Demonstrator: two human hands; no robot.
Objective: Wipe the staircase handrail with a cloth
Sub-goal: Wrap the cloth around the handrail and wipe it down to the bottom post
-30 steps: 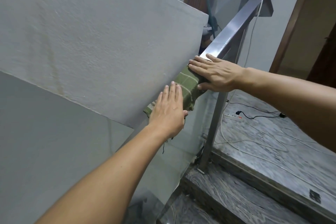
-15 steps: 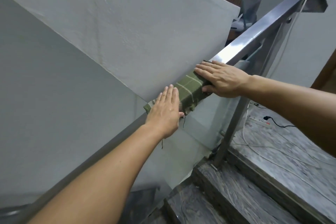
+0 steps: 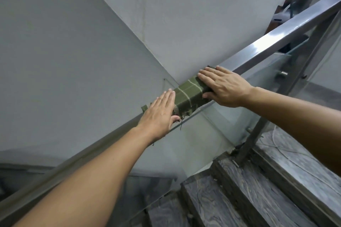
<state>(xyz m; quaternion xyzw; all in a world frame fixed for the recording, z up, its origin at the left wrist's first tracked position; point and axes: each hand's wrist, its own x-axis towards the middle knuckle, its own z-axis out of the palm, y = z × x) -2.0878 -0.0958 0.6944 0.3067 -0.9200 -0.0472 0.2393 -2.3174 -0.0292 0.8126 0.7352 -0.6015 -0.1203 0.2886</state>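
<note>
A steel handrail (image 3: 273, 40) runs diagonally from lower left to upper right. A green cloth with pale stripes (image 3: 190, 96) is draped over the rail near the middle of the view. My left hand (image 3: 160, 114) lies flat on the cloth's lower end, thumb hooked under the rail's near side. My right hand (image 3: 225, 86) presses on the cloth's upper end, fingers over the top and thumb against the near face. Loose threads hang from the cloth's lower edge.
A grey wall (image 3: 73, 51) stands close behind the rail. A glass panel (image 3: 212, 134) hangs below the rail, held by a steel post (image 3: 256, 134). Dark marbled stair steps (image 3: 249, 195) descend at lower right, with a thin cable lying on one.
Both hands and the cloth have slid down the rail, away from its upper end. More bare rail shows above my right hand, and the view has tilted downward.
</note>
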